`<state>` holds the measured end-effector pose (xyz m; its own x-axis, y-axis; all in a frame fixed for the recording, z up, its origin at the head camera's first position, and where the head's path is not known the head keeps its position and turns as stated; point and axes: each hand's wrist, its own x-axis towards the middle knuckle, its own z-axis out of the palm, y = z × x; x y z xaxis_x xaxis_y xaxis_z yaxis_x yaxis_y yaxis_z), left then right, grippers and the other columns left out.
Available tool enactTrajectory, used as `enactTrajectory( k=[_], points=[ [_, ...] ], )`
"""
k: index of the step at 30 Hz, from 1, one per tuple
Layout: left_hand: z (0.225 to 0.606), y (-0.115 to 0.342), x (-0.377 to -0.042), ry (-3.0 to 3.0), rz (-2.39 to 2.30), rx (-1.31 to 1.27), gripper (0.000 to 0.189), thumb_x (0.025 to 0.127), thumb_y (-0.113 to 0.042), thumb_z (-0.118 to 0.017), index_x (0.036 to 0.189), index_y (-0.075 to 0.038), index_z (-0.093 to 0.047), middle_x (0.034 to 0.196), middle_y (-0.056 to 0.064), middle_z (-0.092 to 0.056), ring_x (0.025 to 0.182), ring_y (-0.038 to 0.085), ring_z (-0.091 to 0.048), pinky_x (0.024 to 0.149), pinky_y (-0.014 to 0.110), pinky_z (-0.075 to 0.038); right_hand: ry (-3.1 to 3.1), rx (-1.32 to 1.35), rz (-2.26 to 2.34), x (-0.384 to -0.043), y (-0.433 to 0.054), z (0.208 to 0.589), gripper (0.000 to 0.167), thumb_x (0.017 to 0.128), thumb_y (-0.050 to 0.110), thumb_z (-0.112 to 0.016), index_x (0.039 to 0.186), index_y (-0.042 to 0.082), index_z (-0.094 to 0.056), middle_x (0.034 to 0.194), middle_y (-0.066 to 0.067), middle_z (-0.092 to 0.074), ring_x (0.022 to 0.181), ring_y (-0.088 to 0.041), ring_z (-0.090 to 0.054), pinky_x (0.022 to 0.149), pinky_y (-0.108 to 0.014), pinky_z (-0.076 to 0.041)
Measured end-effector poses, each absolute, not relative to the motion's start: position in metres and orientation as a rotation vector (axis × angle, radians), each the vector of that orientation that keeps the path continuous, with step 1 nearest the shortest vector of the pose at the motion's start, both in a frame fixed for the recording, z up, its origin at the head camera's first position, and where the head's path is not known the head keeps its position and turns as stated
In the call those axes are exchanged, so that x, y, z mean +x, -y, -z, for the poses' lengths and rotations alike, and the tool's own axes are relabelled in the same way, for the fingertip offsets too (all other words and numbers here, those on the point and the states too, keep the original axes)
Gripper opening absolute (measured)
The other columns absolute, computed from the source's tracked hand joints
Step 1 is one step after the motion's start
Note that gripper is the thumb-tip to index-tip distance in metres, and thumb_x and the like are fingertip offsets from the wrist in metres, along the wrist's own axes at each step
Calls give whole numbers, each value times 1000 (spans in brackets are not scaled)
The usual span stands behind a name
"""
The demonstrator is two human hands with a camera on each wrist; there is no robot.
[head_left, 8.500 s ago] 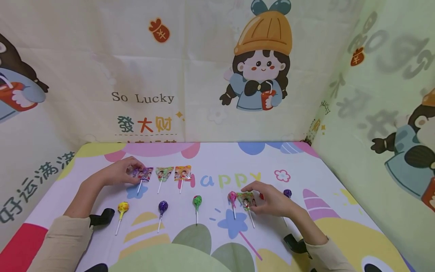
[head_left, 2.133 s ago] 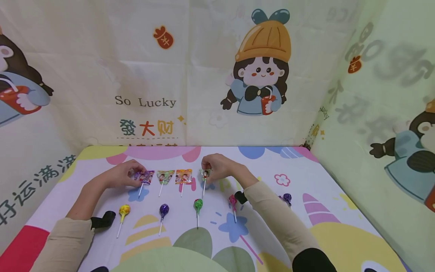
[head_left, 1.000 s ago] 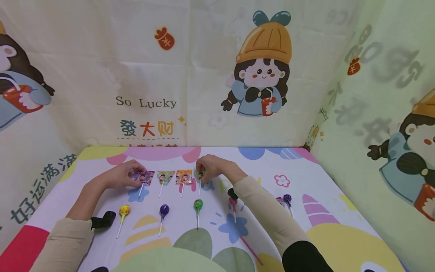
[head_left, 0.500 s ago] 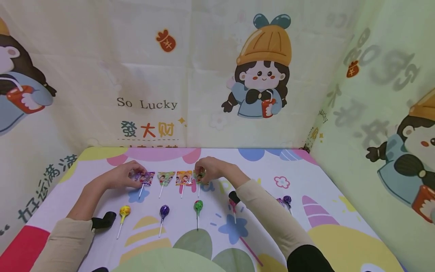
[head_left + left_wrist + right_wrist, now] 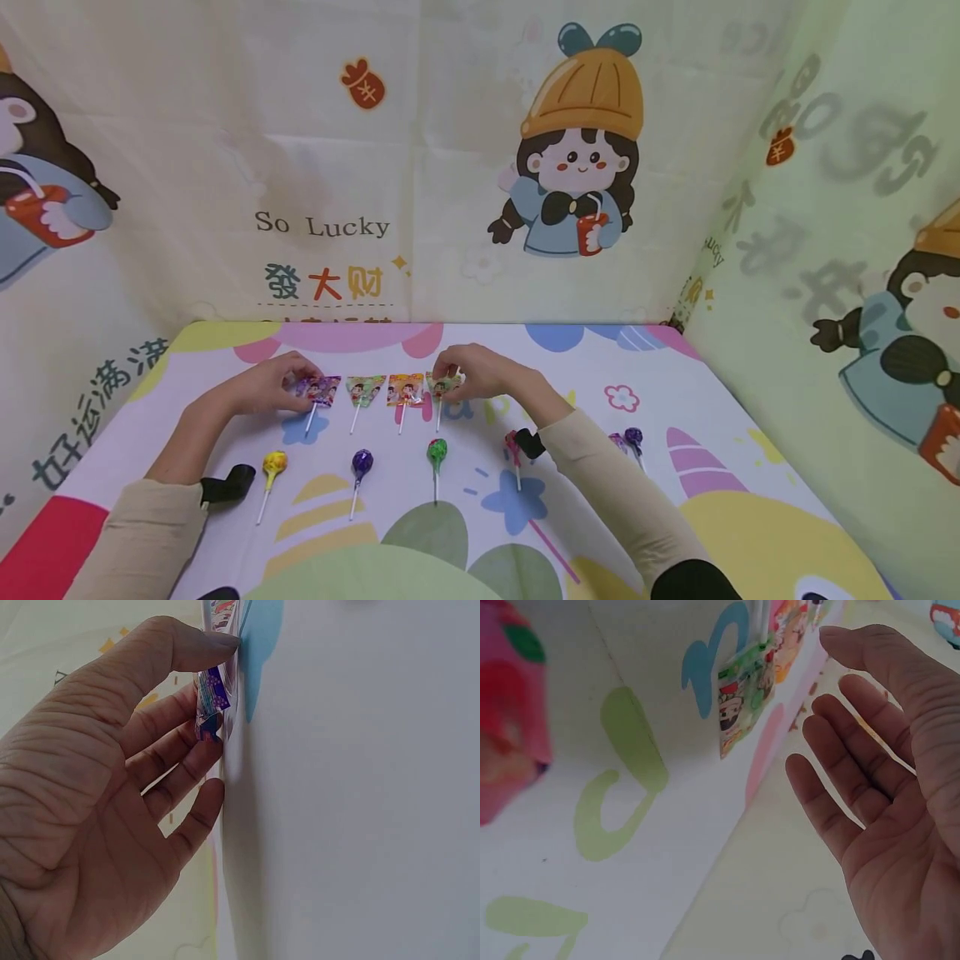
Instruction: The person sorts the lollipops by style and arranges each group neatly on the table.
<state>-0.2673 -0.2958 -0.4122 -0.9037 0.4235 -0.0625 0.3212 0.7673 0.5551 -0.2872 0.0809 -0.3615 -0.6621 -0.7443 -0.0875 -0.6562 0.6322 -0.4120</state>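
Note:
My left hand (image 5: 266, 386) pinches the wrapper edge of a purple-wrapped lollipop (image 5: 322, 390) at the left end of the back row. In the left wrist view the thumb and fingers close on its purple wrapper (image 5: 214, 694). Beside it lie a green-wrapped lollipop (image 5: 365, 390) and an orange-wrapped lollipop (image 5: 406, 389). At the row's right end is a second green-wrapped lollipop (image 5: 439, 387), just by my right hand (image 5: 480, 372). The right wrist view shows that hand's fingers (image 5: 832, 750) spread and apart from this lollipop (image 5: 744, 701).
A nearer row holds a yellow lollipop (image 5: 275, 463), a dark purple one (image 5: 362, 463), a green one (image 5: 437, 451) and a pink one (image 5: 512, 440), partly hidden by the right wrist camera (image 5: 531, 443). Farther right, a purple-wrapped lollipop (image 5: 618, 440) lies against a round purple one (image 5: 633, 437).
My right hand has carried the green-wrapped lollipop from beside the pink one to the back row's right end and let it go. The left hand has stayed on the purple-wrapped one.

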Motion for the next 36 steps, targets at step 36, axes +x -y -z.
enactTrajectory(
  k=[36],
  points=[
    [413, 297, -269, -2776, -815, 604, 49, 84, -29, -84, 123, -6, -65, 130, 20, -58, 114, 36, -53, 104, 64, -43, -2648, -1302, 708, -211, -142, 356, 33, 91, 21, -77, 119, 5, -69, 115, -9, -67, 108, -29, -63, 97, -42, -52]
  ],
)
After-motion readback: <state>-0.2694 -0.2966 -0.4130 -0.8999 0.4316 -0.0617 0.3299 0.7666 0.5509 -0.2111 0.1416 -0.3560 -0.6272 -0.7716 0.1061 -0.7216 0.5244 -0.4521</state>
